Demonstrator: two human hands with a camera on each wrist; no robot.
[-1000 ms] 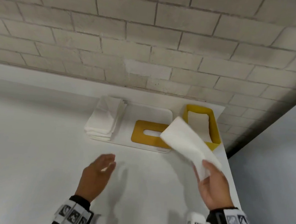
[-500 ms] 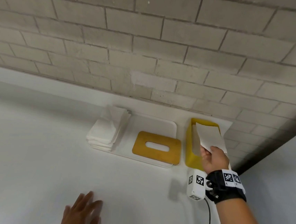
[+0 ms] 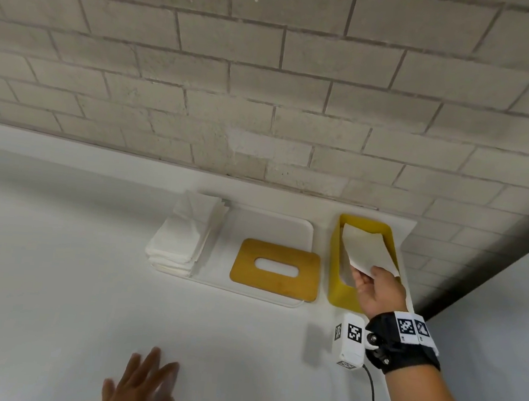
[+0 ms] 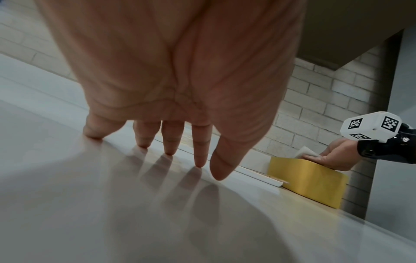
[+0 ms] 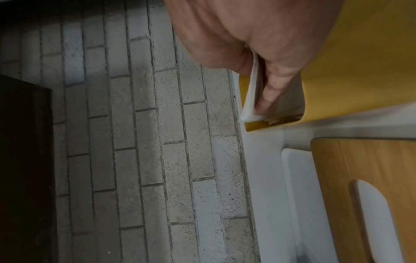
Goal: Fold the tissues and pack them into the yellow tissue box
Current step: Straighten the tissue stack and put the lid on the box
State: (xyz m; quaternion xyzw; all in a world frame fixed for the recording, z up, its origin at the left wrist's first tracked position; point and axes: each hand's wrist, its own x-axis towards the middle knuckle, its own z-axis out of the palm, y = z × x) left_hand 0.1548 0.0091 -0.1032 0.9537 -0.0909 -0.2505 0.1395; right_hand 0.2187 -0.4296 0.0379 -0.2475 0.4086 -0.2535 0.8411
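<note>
The yellow tissue box (image 3: 338,291) stands open at the back right of the white table. Over its opening my right hand (image 3: 374,288) pinches a folded white tissue (image 3: 365,250) between thumb and fingers, its far end dipping inside the box. The right wrist view shows the same tissue (image 5: 251,96) against the yellow box wall (image 5: 360,80). My left hand (image 3: 142,382) lies flat with spread fingers on the table near the front edge, its fingertips (image 4: 168,151) touching the surface and holding nothing. A stack of unfolded tissues (image 3: 185,234) rests on the left of a white tray (image 3: 273,227).
The box's wooden lid (image 3: 276,267) with an oval slot lies on the tray, just left of the box. A grey brick wall (image 3: 267,87) runs right behind the tray and box. The table's right edge (image 3: 409,298) passes close beside the box.
My right hand carried the folded tissue from mid-table back to the yellow box and lowered it into the opening. My left hand slid toward the front edge and flattened on the table.
</note>
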